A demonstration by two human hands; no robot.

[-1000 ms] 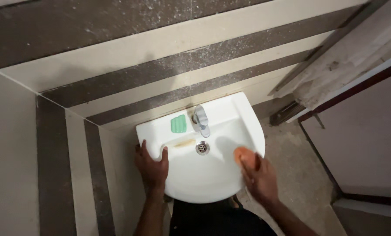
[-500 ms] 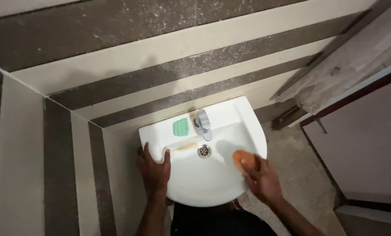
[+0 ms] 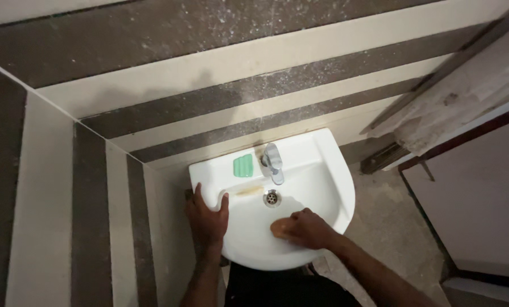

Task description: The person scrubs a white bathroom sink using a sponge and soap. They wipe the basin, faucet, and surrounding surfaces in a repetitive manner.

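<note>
A white wash basin (image 3: 331, 170) hangs in a tiled corner. My left hand (image 3: 207, 219) grips its left rim, thumb on the inside edge. My right hand (image 3: 306, 227) is down inside the bowl, closed over an orange sponge (image 3: 278, 228) that it presses against the front of the bowl, just below the metal drain (image 3: 272, 198). A chrome tap (image 3: 273, 161) stands at the back of the basin, with a green bar of soap (image 3: 243, 165) to its left. A yellowish stain (image 3: 248, 190) marks the bowl left of the drain.
Brown and cream striped tiles (image 3: 169, 79) cover the walls behind and to the left. A worn door frame (image 3: 453, 96) and a door (image 3: 482, 193) stand at the right. Rough concrete floor (image 3: 391, 227) lies between basin and door.
My right hand has carried the orange sponge from the basin's right rim down and left into the bowl. My left hand has kept its hold on the left rim.
</note>
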